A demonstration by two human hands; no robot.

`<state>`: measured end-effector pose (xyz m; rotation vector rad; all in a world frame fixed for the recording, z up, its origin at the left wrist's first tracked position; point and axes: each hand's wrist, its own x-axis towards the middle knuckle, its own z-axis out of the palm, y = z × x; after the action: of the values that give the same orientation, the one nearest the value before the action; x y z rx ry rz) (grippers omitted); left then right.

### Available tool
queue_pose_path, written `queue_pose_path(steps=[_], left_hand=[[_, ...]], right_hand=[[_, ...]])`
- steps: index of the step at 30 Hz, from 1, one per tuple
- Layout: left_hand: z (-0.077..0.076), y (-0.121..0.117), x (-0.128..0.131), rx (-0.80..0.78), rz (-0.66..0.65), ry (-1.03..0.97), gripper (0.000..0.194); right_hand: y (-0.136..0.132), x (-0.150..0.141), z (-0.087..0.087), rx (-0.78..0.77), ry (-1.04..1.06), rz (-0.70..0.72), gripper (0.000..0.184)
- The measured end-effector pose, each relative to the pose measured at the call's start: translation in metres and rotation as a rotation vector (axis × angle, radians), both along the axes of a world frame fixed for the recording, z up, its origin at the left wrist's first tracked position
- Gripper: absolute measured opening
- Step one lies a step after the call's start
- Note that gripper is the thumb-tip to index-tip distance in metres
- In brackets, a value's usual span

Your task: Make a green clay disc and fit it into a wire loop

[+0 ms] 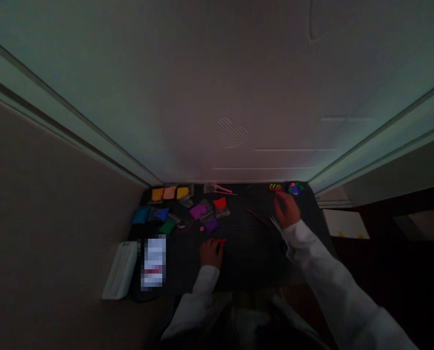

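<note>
Light poor; fine detail n/a from where I stand.

L hand [210, 253]: over near part of black table [244, 265], fingers curled, thumb & index apparently closed on small red piece [223, 241], which pokes out at their tips.

R hand [288, 211]: reaching fwd, fingers part-bent. Dotted red block [275, 187] sits just beyond its fingertips; contact or grip, if any: can't tell.

Done, in my judgement: dotted red block & multicoloured piece [295, 189], latter beyond R hand & slightly to its right; both look made up.

Outstanding, prob.: red piece in L hand, joined to nothing visible; pink disc [202, 229], just beyond L hand, lying loose. Total no. of pcs due: n/k.

Stock: red pkt [220, 204], purple pkt [198, 210] & violet pkt [212, 224] beyond L hand; green pkt [168, 225] farther to its left. Amt used: can't tell.

Tools: scissors [277, 227] immed. left of R hand, thin pink tool [256, 216] farther left; neither held. Lit screen [153, 262] left of L hand, pixelated, unreadable.
</note>
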<state>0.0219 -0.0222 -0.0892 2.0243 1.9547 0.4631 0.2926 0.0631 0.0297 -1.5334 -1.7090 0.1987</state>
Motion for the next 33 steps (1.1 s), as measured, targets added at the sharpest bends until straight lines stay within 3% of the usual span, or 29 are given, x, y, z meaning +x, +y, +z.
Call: queue_pose_path(steps=[4,7,10,13,14,17,19,22,29,33], left_hand=[[-0.006,-0.001,-0.004,0.063,0.068,-0.005,0.024],[-0.007,0.000,-0.004,0.085,0.102,-0.021,0.023],[-0.007,-0.001,-0.003,0.099,0.120,-0.044,0.023],[-0.007,-0.003,-0.002,0.095,0.133,-0.062,0.021],[-0.008,-0.004,-0.002,0.094,0.138,-0.068,0.021],[-0.010,-0.006,-0.001,0.108,0.156,-0.089,0.022],[-0.012,-0.007,0.000,0.134,0.179,-0.104,0.022],[-0.012,-0.007,0.002,0.170,0.215,-0.129,0.022],[-0.008,-0.010,0.004,0.155,0.248,-0.161,0.024],[-0.008,-0.014,0.005,0.173,0.320,-0.189,0.024]], right_hand=[[0.088,0.028,0.071,0.049,0.110,-0.023,0.039],[0.120,0.027,0.082,-0.044,0.219,-0.047,0.061],[0.096,0.000,0.054,-0.057,0.152,-0.003,0.051],[0.031,-0.040,0.005,-0.124,0.009,0.139,0.031],[0.008,-0.054,-0.011,-0.171,-0.134,0.196,0.029],[-0.046,-0.087,-0.054,-0.286,-0.388,0.216,0.035],[-0.063,-0.101,-0.072,-0.334,-0.454,0.241,0.041],[-0.065,-0.112,-0.085,-0.374,-0.501,0.269,0.052],[-0.028,-0.121,-0.088,-0.403,-0.578,0.272,0.062],[-0.040,-0.121,-0.089,-0.411,-0.617,0.254,0.064]])
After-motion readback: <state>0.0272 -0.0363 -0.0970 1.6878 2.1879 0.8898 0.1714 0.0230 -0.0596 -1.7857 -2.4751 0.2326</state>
